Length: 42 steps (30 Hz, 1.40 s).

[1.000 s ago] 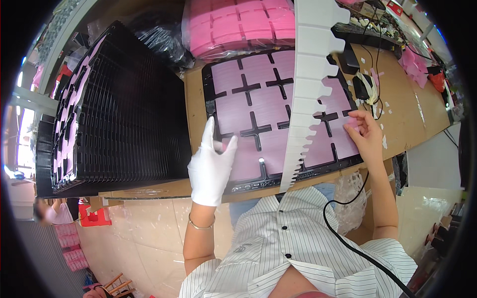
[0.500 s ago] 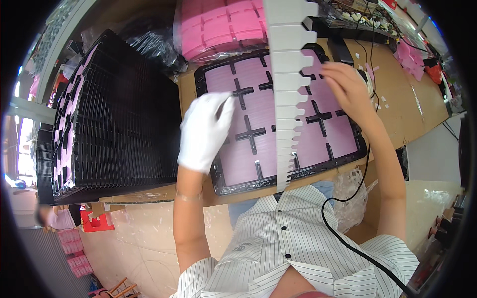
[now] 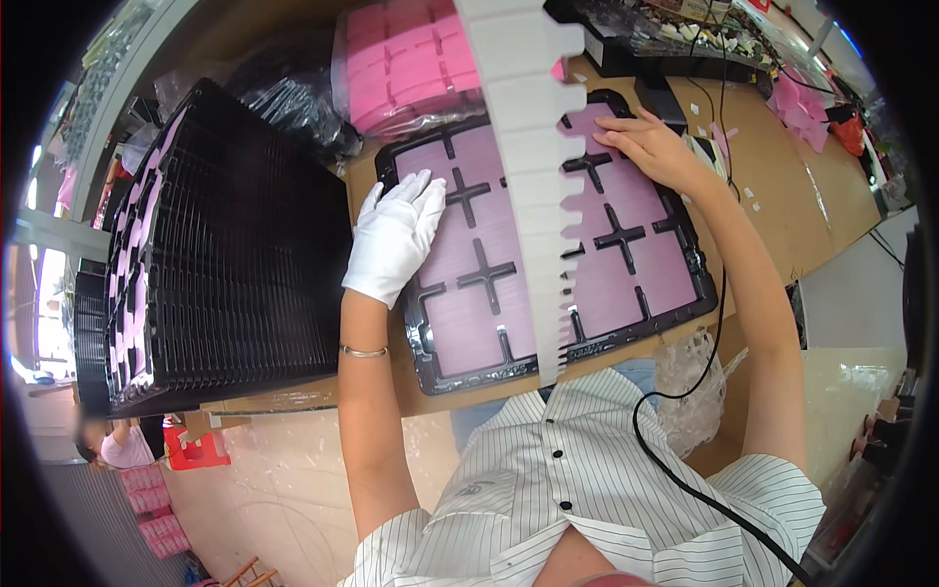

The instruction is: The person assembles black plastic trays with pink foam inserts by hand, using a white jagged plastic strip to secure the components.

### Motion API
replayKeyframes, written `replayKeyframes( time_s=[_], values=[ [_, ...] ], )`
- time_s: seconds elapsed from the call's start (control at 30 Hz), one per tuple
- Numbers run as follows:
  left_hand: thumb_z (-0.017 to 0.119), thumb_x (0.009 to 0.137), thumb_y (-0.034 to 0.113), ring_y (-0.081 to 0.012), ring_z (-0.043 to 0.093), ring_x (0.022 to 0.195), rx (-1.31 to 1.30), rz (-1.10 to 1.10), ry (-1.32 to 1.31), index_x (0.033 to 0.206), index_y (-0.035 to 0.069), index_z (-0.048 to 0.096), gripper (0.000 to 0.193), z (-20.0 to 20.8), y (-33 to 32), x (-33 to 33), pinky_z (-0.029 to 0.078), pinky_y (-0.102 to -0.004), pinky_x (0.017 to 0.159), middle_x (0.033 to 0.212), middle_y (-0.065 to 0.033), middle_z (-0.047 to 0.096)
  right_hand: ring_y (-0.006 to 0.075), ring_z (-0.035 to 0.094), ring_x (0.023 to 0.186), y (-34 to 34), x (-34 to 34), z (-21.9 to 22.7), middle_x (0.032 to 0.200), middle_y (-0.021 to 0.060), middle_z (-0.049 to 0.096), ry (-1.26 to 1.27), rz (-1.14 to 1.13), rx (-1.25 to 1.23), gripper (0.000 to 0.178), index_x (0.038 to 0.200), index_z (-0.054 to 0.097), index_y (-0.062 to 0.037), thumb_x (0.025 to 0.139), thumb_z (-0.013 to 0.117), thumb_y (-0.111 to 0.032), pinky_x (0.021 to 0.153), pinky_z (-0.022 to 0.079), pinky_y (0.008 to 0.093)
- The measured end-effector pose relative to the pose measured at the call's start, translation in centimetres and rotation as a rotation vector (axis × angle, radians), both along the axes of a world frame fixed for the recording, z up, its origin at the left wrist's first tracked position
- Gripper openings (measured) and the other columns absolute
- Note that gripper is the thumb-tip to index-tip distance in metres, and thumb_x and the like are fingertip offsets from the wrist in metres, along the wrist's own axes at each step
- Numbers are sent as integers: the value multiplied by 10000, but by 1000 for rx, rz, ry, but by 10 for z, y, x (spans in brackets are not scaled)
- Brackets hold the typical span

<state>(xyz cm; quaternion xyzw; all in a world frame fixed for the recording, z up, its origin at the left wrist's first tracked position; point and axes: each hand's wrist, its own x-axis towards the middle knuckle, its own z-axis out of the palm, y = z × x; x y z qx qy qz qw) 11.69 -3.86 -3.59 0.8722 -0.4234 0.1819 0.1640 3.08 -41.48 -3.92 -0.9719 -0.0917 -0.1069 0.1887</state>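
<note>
Now both our hands have gone up the tray: a second ago the gloved left one was over the near half and the bare right one pinched a scrap of pink at the right edge. The black tray point(image 3: 416, 328) lies on the cardboard-topped bench point(image 3: 802, 235), its pink sheets point(image 3: 460, 333) filling the compartments that we can see between raised black crosses. At its nine o'clock our left hand point(image 3: 396, 240) rests open, palm down, fingers straight and close together. At one o'clock our right hand point(image 3: 655, 152) is open too, fingers reaching over the far corner; we see no scrap in it now, and cannot tell whether the tips press or merely hover. To us, the change from pinching to laid-out fingers suggests the sheets are being smoothed or squared in the tray. A white toothed strip point(image 3: 533, 196) blocks our view from twelve to six o'clock, so the middle column stays unsure. The tall stack of black trays point(image 3: 245, 254) stands at nine o'clock, the bagged pink pile point(image 3: 411, 68) at eleven.
</note>
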Motion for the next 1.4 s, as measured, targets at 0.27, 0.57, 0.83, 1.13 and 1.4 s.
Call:
replayKeyframes(
  time_s=[0.27, 0.57, 0.83, 1.13, 1.4],
  values=[
    [643, 878, 318, -267, 629, 1064, -44, -68, 255, 840, 61, 751, 282, 20, 24, -44, 359, -433, 1067, 1089, -133, 684, 278, 492, 1242, 5, -65, 11, 1284, 112, 581, -62, 128, -93, 233, 992, 735, -88, 858, 647, -258, 1148, 233, 474],
    [800, 711, 376, -323, 590, 1070, 96, -38, 356, 918, 37, 705, 408, 32, 19, -51, 365, -420, 1067, 1144, -132, 652, 320, 419, 1310, 9, -82, 15, 1269, 138, 565, -29, 119, -72, 546, 1021, 659, -37, 611, 841, -348, 1139, 229, 523],
    [814, 735, 292, -327, 324, 1382, -230, 373, 602, 1410, -106, 295, 939, 5, 46, -115, 265, -363, 1133, 1496, -265, 280, 364, 67, 1460, 5, -138, 16, 1568, 177, 143, 122, -53, 165, 1007, 1519, 193, -150, 748, 706, -547, 1163, 109, 493],
    [679, 859, 90, -177, 498, 1190, -888, 407, 1068, 1415, -30, 375, 645, 38, 38, -132, 395, -292, 1025, 1366, -139, 473, 354, 74, 1458, 25, -141, -22, 1565, 175, 160, -118, -301, 359, 676, 1505, 226, -96, 1003, 187, -547, 1168, 47, 442],
    [661, 815, -3, -209, 465, 1262, -933, 350, 640, 1394, -12, 438, 620, 145, 58, -176, 362, -331, 1054, 1415, -143, 457, 304, 170, 1441, 14, -160, -14, 1545, 146, 232, -445, -372, 542, 661, 1478, 281, -52, 1012, 208, -516, 1168, 116, 433]
  ],
)
